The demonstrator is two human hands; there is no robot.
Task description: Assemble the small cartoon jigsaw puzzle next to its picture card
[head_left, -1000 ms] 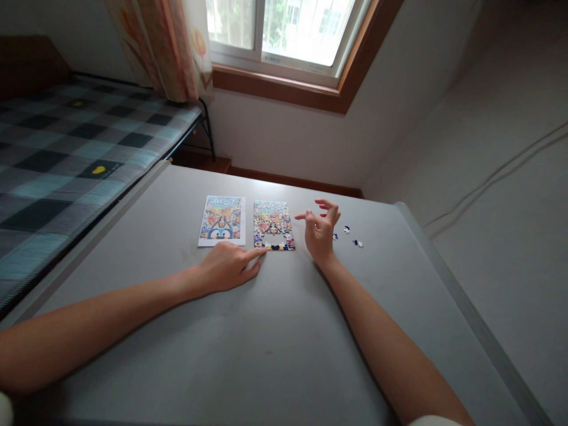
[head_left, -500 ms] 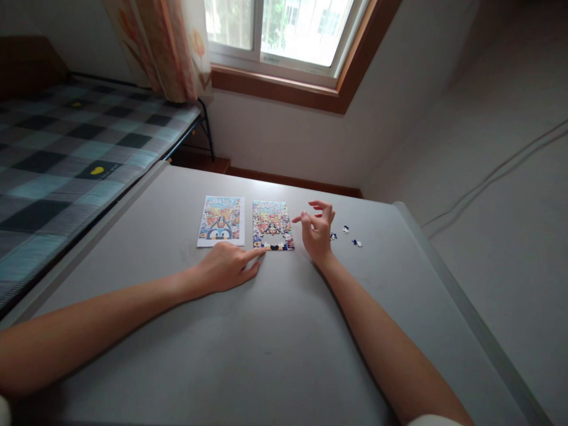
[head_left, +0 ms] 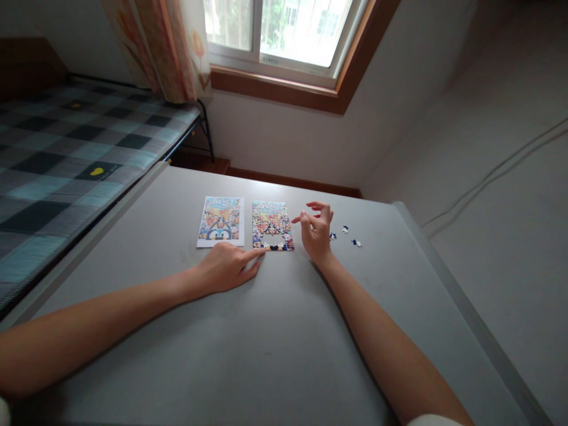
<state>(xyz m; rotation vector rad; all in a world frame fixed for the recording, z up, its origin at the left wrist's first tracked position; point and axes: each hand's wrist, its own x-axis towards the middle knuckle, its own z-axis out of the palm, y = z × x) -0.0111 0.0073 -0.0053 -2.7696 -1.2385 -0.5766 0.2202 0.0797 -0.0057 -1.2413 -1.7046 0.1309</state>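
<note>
A colourful jigsaw puzzle (head_left: 271, 219) lies flat on the grey table, with a gap in its lower middle part. My left hand (head_left: 228, 266) has its index finger stretched out, the tip at the puzzle's near edge, and its thumb apart. Just right of the puzzle is my right hand (head_left: 316, 232), its fingers bent but spread, with nothing visible in them. A printed picture sheet (head_left: 220, 220) lies left of the puzzle. Beyond my right hand are loose puzzle pieces (head_left: 345, 229), dark blue and white; one is partly hidden by that hand.
The grey table (head_left: 266, 355) has a raised rim on its left and right sides. A bed with a checked mattress (head_left: 89, 142) stands to the left. Behind the table are a wall, a window (head_left: 293, 29) and a curtain (head_left: 173, 47). A cable (head_left: 488, 176) runs along the right wall.
</note>
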